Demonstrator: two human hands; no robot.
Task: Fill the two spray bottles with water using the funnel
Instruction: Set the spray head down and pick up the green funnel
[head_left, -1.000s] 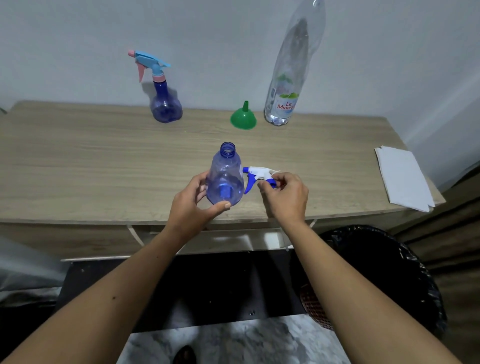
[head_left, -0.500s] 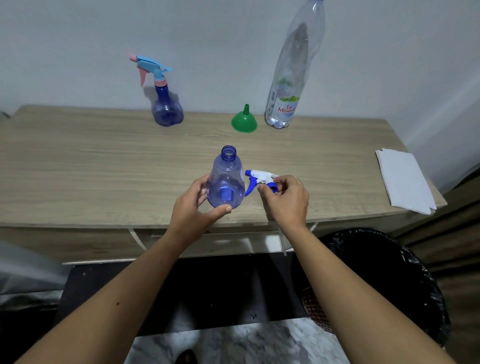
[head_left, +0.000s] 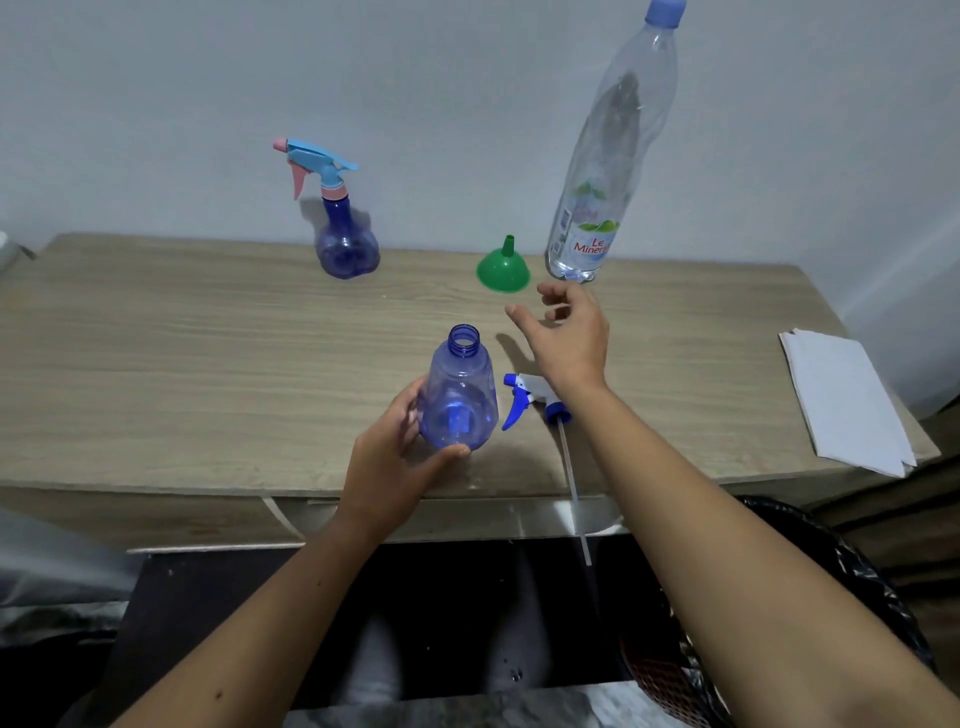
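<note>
An uncapped translucent blue spray bottle stands near the table's front edge, gripped at its base by my left hand. Its white-and-blue trigger head lies on the table just right of it, the dip tube hanging over the edge. My right hand hovers open above the table, fingers spread toward the green funnel, which sits upside down at the back. A second spray bottle with a light-blue and pink head stands at the back left. A tall clear water bottle stands right of the funnel.
The wooden table backs onto a white wall. A stack of white paper napkins lies at the table's right end. A bin with a black bag stands on the floor at the lower right.
My right hand let go of the trigger head, which now lies on the table, and moved up and away toward the funnel. My left hand still grips the open bottle.
</note>
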